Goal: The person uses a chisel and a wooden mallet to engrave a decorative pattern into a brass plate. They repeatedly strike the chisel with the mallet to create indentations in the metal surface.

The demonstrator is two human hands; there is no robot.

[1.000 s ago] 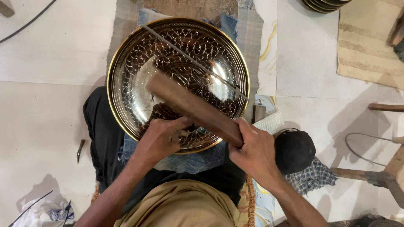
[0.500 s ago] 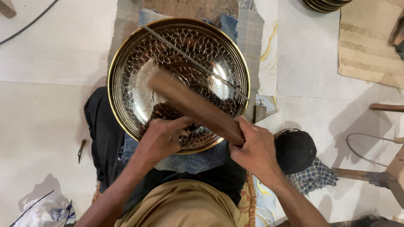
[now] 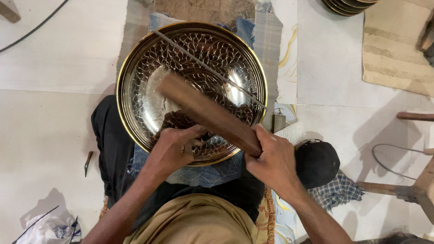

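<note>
A large round brass tray (image 3: 135, 81) with an engraved leaf pattern rests on my lap. My right hand (image 3: 273, 162) grips the near end of a thick brown wooden mallet (image 3: 208, 113), whose far end is raised over the tray's middle. My left hand (image 3: 174, 149) rests on the tray's near part, fingers pinched on a small tool (image 3: 199, 141) that the hand mostly hides. A thin metal rod (image 3: 203, 65) lies slantwise across the tray.
A black cap (image 3: 316, 162) and checked cloth (image 3: 337, 192) lie at my right. A small chisel (image 3: 88, 162) lies on the floor at the left. Stacked trays (image 3: 348, 5) stand at the top right, with wooden furniture legs (image 3: 416, 116) at the right edge.
The mallet's head has shifted very slightly over the tray. Both hands keep their places.
</note>
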